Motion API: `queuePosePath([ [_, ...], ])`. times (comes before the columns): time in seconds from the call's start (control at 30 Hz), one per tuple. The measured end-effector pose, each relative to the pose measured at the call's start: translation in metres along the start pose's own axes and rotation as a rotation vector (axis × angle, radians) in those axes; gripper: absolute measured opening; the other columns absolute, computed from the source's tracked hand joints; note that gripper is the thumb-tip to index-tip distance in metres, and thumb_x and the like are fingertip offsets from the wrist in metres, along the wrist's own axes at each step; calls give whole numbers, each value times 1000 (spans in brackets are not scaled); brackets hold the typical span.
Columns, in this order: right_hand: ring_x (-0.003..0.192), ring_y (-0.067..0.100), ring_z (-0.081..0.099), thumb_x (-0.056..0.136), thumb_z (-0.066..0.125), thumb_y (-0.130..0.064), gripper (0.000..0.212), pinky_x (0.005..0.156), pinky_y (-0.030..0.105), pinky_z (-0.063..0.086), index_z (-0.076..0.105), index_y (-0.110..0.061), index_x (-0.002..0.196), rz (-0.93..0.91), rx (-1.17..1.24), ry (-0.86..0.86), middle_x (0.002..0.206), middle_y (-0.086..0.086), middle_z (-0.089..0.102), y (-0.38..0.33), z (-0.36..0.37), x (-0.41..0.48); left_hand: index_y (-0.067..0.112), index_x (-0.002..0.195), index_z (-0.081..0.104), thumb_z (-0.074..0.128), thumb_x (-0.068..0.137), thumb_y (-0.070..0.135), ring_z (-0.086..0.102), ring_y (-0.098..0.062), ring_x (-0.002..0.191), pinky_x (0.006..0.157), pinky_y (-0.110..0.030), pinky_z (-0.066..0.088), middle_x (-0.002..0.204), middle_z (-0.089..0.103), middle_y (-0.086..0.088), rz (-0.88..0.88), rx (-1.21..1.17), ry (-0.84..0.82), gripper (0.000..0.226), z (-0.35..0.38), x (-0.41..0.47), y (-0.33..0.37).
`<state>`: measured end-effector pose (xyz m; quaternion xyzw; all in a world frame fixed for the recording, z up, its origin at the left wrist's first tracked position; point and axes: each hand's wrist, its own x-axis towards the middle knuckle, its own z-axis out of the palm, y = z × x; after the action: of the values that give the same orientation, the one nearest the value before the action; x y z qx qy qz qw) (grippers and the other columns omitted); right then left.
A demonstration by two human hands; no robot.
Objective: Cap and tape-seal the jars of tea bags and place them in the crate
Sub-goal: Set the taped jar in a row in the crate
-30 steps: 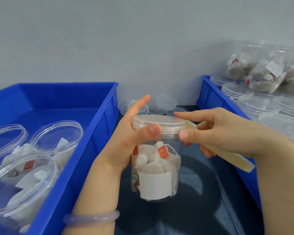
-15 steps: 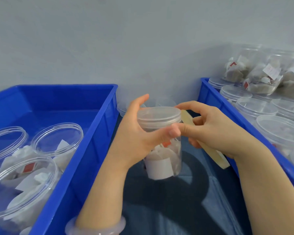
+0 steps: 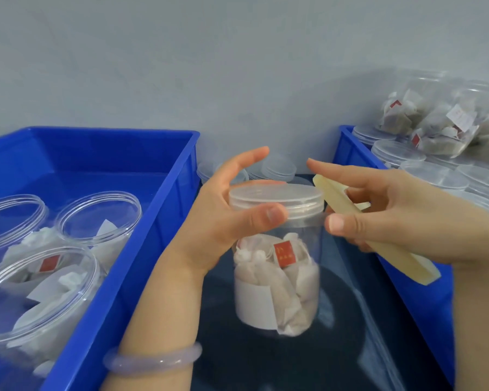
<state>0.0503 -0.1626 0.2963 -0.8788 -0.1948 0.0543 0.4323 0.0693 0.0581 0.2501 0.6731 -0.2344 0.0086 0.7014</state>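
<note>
A clear jar (image 3: 277, 280) of white tea bags with red tags stands at the centre, closed by a frosted plastic cap (image 3: 275, 197). My left hand (image 3: 223, 218) grips the jar at the cap's lower edge, thumb across the front, fingers behind. My right hand (image 3: 384, 213) holds a pale yellow flat stick (image 3: 378, 244) in its curled lower fingers; its thumb presses the jar's neck at the right, and its forefinger points over the cap. Any tape on the neck is too clear to make out.
A blue crate (image 3: 141, 249) on the left holds three uncapped jars (image 3: 96, 221) of tea bags. Another blue crate (image 3: 350, 148) on the right holds several capped jars (image 3: 398, 153), with bagged tea (image 3: 435, 122) behind. Loose caps (image 3: 277, 170) lie by the wall on a dark mat (image 3: 294, 356).
The jar has come lower and nearer the camera and has turned, showing different tea bags. My right thumb has slid round the neck, and its forefinger has lifted off the cap.
</note>
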Motion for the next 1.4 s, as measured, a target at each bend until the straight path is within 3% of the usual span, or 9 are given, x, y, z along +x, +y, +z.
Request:
queuePosePath([
  [0.37,70,-9,57,43,77,-60,77,61,14,45,52,-60,116,-28,157,-45,83,-29,63,13,10,17,30,129,52,86,39,63,62,-23,115,92,-36,51,119,67,-2,17,-26,-75,102,-2,-1,-3],
  [0.53,83,-4,59,44,81,-54,88,67,16,44,46,-61,125,-3,189,-82,105,-21,67,32,23,30,47,127,47,86,28,64,56,-6,118,96,-28,49,125,60,12,21,172,-76,108,-8,-2,-7],
  [0.67,74,15,62,59,83,-26,90,55,26,51,43,-46,136,49,394,-129,109,9,67,45,39,43,48,125,48,86,22,63,58,-2,111,91,-24,49,119,57,8,-42,259,-19,111,-13,-4,-10],
  [0.77,65,0,58,53,85,-37,97,61,18,46,39,-52,138,89,263,-135,99,5,64,50,44,46,60,121,41,81,25,63,48,11,112,89,-17,43,118,50,23,-141,565,-59,105,-12,-4,-3],
  [0.87,74,-6,54,46,86,-48,101,66,19,46,37,-60,133,117,210,-140,105,-3,62,50,44,47,62,130,32,77,28,70,36,5,120,94,-22,38,118,39,28,-187,799,-78,113,-5,-3,2],
  [1.03,80,16,68,50,86,-34,100,83,42,52,36,-58,133,132,222,-254,119,4,61,40,36,37,56,131,33,82,63,40,39,-2,121,88,-23,40,132,40,17,-251,851,-139,85,-9,-8,16],
  [1.17,103,-4,57,64,83,-34,89,104,37,41,37,-51,139,134,64,-164,100,-9,69,35,35,36,39,141,30,74,67,32,28,-13,128,93,-30,37,137,32,9,-294,1065,-142,86,14,-1,16],
  [1.23,114,-11,46,73,79,-31,82,103,29,35,36,-42,142,140,38,-157,83,-2,74,33,37,35,35,136,34,74,65,37,32,-16,120,85,-31,36,130,32,5,-326,1187,-116,82,27,4,14],
  [1.4,78,8,69,71,76,-27,74,79,23,53,45,-46,135,105,-54,-79,93,10,70,26,38,32,33,112,42,78,63,39,38,-19,104,79,-36,31,109,39,4,-433,1194,-101,61,31,17,13],
])
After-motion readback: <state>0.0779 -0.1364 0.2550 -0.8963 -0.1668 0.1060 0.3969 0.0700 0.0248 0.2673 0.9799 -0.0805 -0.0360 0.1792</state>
